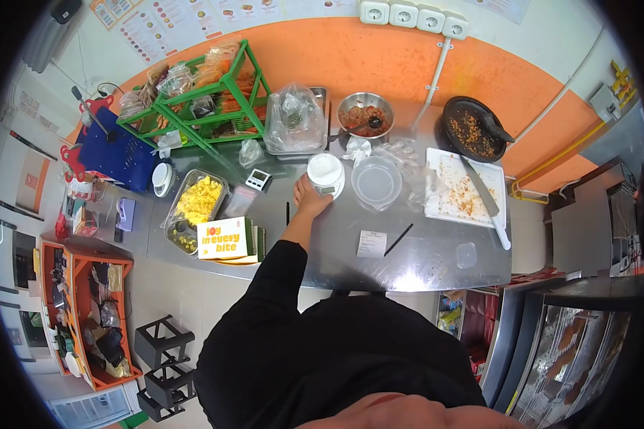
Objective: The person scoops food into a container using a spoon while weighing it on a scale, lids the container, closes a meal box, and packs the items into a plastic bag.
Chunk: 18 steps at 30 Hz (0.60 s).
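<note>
My left hand (311,199) grips the near left side of a small white kitchen scale (337,187), its fingers closed at the edge. The scale has a round white top and a small display at the front. Just right of it sits a round clear plastic tub (376,183). A steel bowl (366,100) of reddish chopped food with a dark-handled ladle or spoon stands behind. My right hand is out of view.
A knife (481,187) lies on a white cutting board (444,204) with crumbs, near a dark stone mortar (474,129). Left are a tub of yellow food (199,201), printed boxes (224,239), a timer (257,180) and green crates (193,107). A receipt (371,244) lies in front.
</note>
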{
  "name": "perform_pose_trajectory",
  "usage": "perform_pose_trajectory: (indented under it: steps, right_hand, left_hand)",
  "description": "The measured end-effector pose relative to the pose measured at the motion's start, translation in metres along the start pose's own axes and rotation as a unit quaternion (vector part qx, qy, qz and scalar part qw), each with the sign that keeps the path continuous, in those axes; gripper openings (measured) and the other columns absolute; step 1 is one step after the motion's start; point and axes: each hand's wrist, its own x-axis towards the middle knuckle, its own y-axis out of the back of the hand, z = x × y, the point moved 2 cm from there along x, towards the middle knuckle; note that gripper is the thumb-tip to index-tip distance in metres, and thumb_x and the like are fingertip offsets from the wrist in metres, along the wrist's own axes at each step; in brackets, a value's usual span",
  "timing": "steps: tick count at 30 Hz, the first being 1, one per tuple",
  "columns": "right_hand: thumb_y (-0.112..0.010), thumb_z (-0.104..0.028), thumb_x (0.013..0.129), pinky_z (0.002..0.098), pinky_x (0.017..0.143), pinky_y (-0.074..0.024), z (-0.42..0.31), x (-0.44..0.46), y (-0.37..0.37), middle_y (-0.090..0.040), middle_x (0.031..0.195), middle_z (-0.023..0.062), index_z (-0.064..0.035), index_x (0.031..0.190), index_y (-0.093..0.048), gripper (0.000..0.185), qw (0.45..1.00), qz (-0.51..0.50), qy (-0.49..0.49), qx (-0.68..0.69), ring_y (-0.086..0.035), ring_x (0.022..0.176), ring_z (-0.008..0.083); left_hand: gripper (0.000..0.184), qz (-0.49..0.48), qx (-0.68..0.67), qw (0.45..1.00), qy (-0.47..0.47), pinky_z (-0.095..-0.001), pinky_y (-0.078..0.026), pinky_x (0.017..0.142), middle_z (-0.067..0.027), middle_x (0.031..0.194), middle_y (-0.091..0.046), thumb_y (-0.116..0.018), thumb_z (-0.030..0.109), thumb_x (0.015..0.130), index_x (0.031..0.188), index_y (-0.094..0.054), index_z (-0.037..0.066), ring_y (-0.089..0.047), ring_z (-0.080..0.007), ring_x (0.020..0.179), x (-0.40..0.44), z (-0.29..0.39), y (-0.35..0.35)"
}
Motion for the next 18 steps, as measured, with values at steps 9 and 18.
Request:
perform_pose_trajectory:
  steps: [9, 18]
  right_hand:
    - [-0.058, -0.029, 0.092, 0.0469, 0.088, -0.0455, 0.001, -0.037, -0.031, -0.061, 0.1, 0.0256, 0.0019, 0.11, -0.055, 0.036, 1.0, 0.017, -0.011, 0.02, -0.058, 0.096, 0.0419]
    - [-0.059, -0.026, 0.091, 0.0473, 0.09, -0.0445, -0.012, -0.082, -0.077, -0.06, 0.102, 0.0263, 0.0019, 0.115, -0.052, 0.037, 0.973, 0.215, -0.022, 0.084, -0.057, 0.1, 0.043]
  left_hand:
    - [0.111, -0.036, 0.011, 0.999, 0.029, -0.0444, -0.005, 0.116, -0.0131, 0.153, -0.013, -0.076, 0.039, 0.064, 0.147, -0.009, 0.009, -0.004, -0.0316, 0.144, 0.008, -0.001, -0.002]
    - [0.096, -0.032, 0.161, 0.973, -0.16, -0.0395, -0.02, 0.116, -0.0198, 0.148, -0.033, -0.072, 0.049, 0.072, 0.143, -0.031, -0.001, -0.028, -0.0328, 0.138, 0.045, -0.042, -0.033]
